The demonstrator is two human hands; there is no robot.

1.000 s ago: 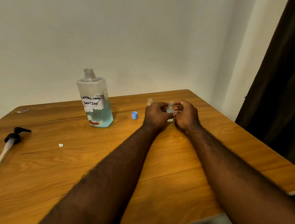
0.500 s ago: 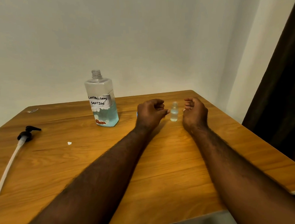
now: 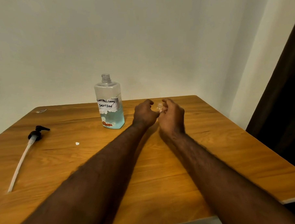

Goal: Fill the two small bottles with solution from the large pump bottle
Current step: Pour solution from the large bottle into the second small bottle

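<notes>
Half a second ago the two hands lay apart on the table (image 3: 162, 170) with a small bottle standing free between them. Now they have closed in, and the left hand (image 3: 144, 114) and the right hand (image 3: 172, 116) almost meet around a small bottle (image 3: 159, 107). Only its clear neck and shoulder show above the knuckles. Both hands have curled fingers, and the left thumb reaches across toward the right fingers. Whether either hand really pinches the bottle or only stands beside it I cannot tell, because the contact is hidden. The bottle is upright, on or just above the table, to the right of the large pump bottle (image 3: 110, 105) and a little apart from it. I see only one small bottle; the other may be behind the hands. The large bottle stands uncapped with blue solution in its lower part. Its pump head (image 3: 36, 133), with the long tube, lies well apart at the left side, probably taken out so the solution can be poured directly. A white scrap (image 3: 77, 143) lies between pump and forearms. I judge that both hands come to the small bottle because it is light and easy to tip, so one steadies it while the other works at the neck.
</notes>
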